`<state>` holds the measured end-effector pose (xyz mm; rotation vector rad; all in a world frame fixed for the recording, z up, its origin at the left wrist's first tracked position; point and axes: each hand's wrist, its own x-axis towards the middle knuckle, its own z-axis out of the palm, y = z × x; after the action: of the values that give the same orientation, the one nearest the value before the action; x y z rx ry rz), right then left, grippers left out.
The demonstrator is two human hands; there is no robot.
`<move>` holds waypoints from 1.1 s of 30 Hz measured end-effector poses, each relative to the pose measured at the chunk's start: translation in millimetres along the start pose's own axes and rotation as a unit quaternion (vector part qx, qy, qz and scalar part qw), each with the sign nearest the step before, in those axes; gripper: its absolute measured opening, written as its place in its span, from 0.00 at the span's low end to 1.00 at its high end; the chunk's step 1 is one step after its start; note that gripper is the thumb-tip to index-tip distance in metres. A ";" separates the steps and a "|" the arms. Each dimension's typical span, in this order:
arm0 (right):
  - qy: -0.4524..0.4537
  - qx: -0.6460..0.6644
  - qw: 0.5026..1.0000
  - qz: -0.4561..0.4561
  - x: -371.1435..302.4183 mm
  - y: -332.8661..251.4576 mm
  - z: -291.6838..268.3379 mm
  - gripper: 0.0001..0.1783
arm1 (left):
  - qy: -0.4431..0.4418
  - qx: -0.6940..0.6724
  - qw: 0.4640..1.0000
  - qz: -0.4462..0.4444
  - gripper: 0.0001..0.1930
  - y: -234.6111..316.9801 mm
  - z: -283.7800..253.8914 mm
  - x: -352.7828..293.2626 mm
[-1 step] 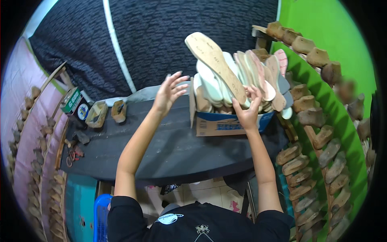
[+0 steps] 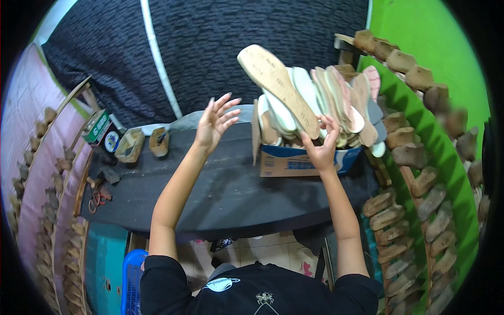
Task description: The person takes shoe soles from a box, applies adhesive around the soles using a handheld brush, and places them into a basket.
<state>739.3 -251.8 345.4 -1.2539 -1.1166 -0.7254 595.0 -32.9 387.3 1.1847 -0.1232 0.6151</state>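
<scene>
A long tan insole (image 2: 278, 84), with handwritten marks on its face, is pinched at its narrow lower end by my right hand (image 2: 323, 142). It slants up to the left, its wide end raised above a cardboard box (image 2: 289, 164). Packed upright in that box are several white insoles (image 2: 283, 116), along with tan, pink and grey ones (image 2: 362, 100). Left of the box, my left hand (image 2: 212, 126) hovers over the dark table with its fingers spread and nothing in them.
Wooden shoe lasts (image 2: 391, 212) line racks along the right wall, and more lasts (image 2: 52, 197) hang on the left. At the table's (image 2: 210, 205) left end are two small tubs (image 2: 129, 146), a green-topped can (image 2: 102, 131) and red-handled scissors (image 2: 94, 202). A blue plastic chair (image 2: 134, 283) stands below.
The tan insole has shifted slightly left relative to the box, still in my right hand. My left hand has drifted a little left. The whole view has turned slightly.
</scene>
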 end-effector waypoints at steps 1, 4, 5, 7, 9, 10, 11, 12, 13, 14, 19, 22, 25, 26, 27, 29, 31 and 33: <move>-0.027 0.015 0.999 -0.007 -8.2 -2.1 12.4 0.35 | 0.029 0.015 0.999 0.006 0.28 11.9 -16.3 -15.0; -0.110 0.094 0.989 0.028 -40.9 1.7 50.5 0.33 | 0.073 0.010 0.997 0.007 0.27 31.3 -68.6 -52.0; -0.136 0.104 0.985 0.010 -47.2 -1.5 63.0 0.33 | 0.087 0.016 0.996 0.010 0.27 37.4 -81.8 -64.8; -0.183 0.121 0.976 -0.001 -63.8 -7.7 89.1 0.33 | 0.133 -0.008 0.991 -0.012 0.27 47.4 -107.3 -90.0; -0.223 0.150 0.963 -0.001 -77.2 -20.0 118.3 0.33 | 0.154 -0.030 0.988 -0.009 0.28 51.4 -149.1 -117.7; -0.239 0.159 0.958 0.000 -83.4 -24.2 130.8 0.33 | 0.156 -0.061 0.986 -0.013 0.28 54.6 -161.4 -127.2; -0.245 0.160 0.956 0.000 -91.6 -27.0 144.1 0.33 | 0.188 -0.067 0.980 -0.019 0.27 56.7 -171.7 -136.4; -0.251 0.160 0.955 -0.001 -100.6 -28.9 157.7 0.34 | 0.199 -0.066 0.978 -0.015 0.27 59.0 -185.3 -146.5; -0.277 0.172 0.945 0.012 -108.6 -30.4 169.7 0.33 | 0.206 -0.059 0.976 -0.035 0.26 60.0 -199.1 -157.0; -0.300 0.183 0.936 0.022 -117.9 -30.7 182.5 0.34 | 0.213 -0.054 0.974 -0.055 0.26 60.6 -212.9 -167.3; -0.427 0.183 0.882 0.075 -150.3 -25.1 238.5 0.36 | 0.271 -0.021 0.949 -0.160 0.23 58.1 -285.9 -213.6; -0.465 0.211 0.855 0.093 -161.3 -18.9 265.5 0.37 | 0.280 -0.026 0.935 -0.214 0.23 56.3 -319.4 -231.0; -0.504 0.203 0.832 0.111 -163.3 -19.8 283.1 0.39 | 0.303 -0.046 0.924 -0.229 0.22 50.9 -345.3 -239.8; -0.507 0.204 0.830 0.112 -161.3 -21.2 288.0 0.39 | 0.306 -0.050 0.921 -0.237 0.22 49.7 -354.0 -242.9; -0.524 0.204 0.819 0.111 -158.5 -22.8 292.5 0.37 | 0.310 -0.052 0.920 -0.236 0.22 48.8 -362.2 -246.6; -0.542 0.198 0.808 0.116 -151.8 -21.0 297.3 0.36 | 0.328 -0.021 0.911 -0.249 0.21 48.2 -363.7 -241.4; -0.555 0.198 0.805 0.067 -143.5 -17.4 303.5 0.34 | 0.326 -0.009 0.910 -0.257 0.21 47.6 -368.3 -239.3; -0.497 0.196 0.840 0.097 -137.6 -12.2 319.0 0.31 | 0.316 0.011 0.912 -0.262 0.20 47.4 -373.3 -238.8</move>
<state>602.7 34.4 203.0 -1.3606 -1.8099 0.4037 289.0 219.9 184.6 0.9306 0.7341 0.4910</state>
